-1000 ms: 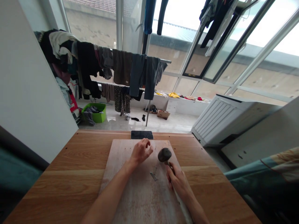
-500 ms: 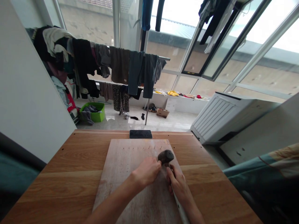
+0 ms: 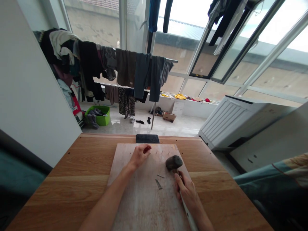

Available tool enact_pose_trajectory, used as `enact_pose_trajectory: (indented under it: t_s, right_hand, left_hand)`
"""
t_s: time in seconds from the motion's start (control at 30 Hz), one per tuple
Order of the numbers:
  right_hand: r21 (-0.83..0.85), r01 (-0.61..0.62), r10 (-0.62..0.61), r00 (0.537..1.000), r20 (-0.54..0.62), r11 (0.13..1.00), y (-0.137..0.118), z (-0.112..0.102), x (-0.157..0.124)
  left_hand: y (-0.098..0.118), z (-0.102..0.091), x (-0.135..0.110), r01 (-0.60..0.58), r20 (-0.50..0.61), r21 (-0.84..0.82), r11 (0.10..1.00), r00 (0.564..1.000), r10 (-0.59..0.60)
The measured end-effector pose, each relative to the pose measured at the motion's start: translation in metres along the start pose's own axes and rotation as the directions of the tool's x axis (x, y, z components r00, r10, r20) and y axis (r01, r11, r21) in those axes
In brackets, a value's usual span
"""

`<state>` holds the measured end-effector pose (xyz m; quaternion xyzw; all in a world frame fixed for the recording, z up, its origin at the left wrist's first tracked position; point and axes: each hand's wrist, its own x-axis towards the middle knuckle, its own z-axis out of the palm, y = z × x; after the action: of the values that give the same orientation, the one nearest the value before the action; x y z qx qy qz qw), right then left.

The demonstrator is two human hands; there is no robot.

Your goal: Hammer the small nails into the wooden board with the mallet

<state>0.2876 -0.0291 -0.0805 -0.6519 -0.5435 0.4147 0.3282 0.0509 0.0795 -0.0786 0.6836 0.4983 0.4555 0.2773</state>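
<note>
Left hand [image 3: 140,155] has shifted away from the head of the mallet [image 3: 174,163] to the far part of the board [image 3: 144,205], uncovering the loose nails [image 3: 158,184]. Near to far: board lies flat on the wood-grained worktop [image 3: 216,183], its near end out of view. Right hand [image 3: 189,189] has its grip closed round the mallet's handle [image 3: 187,210], close below the head; head sits over the board's right side, contact with the board not determinable. Loose nails lie between the arms as a small bunch, count unclear, with a single nail [image 3: 160,176] just beyond. Left hand's grip is curled; cannot tell whether it pinches a nail. Standing nails [image 3: 162,152] form a short row just right of it. Judgement: left-hand work now centres on that row rather than the loose stock, and the mallet appears idle meanwhile. Phone [image 3: 147,139] lies on the worktop beyond the board; farther off, laundry [image 3: 143,75] hangs on a rack [image 3: 172,60].
</note>
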Motion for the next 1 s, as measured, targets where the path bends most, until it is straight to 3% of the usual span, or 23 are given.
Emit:
enact_pose_trajectory:
  t_s: [0.2, 0.4, 0.57, 0.77, 1.0]
  right_hand:
    - [-0.031, 0.040, -0.040, 0.999, 0.004, 0.999, 0.003, -0.001, 0.001]
    - [-0.008, 0.020, -0.020, 1.000, -0.002, 1.000, 0.003, -0.001, 0.001]
    - [-0.002, 0.001, -0.001, 1.000, 0.010, 1.000, -0.001, 0.000, 0.001]
    - [0.061, 0.093, -0.097, 0.994, 0.054, 0.994, -0.034, 0.008, 0.007]
    - [0.119, 0.190, -0.200, 0.976, 0.079, 0.974, -0.071, 0.032, 0.028]
  left_hand:
    - [-0.006, 0.003, -0.001, -0.014, 0.015, 0.011, 1.000, 1.000, 0.014]
    - [-0.001, -0.001, -0.005, -0.142, 0.103, 0.178, 0.974, 0.987, 0.125]
    - [-0.004, 0.000, -0.006, -0.146, 0.109, 0.194, 0.970, 0.986, 0.126]
    - [-0.011, 0.004, -0.003, -0.091, 0.081, 0.135, 0.987, 0.993, 0.080]
    - [-0.008, 0.005, -0.003, -0.043, 0.065, 0.082, 0.996, 0.997, 0.038]
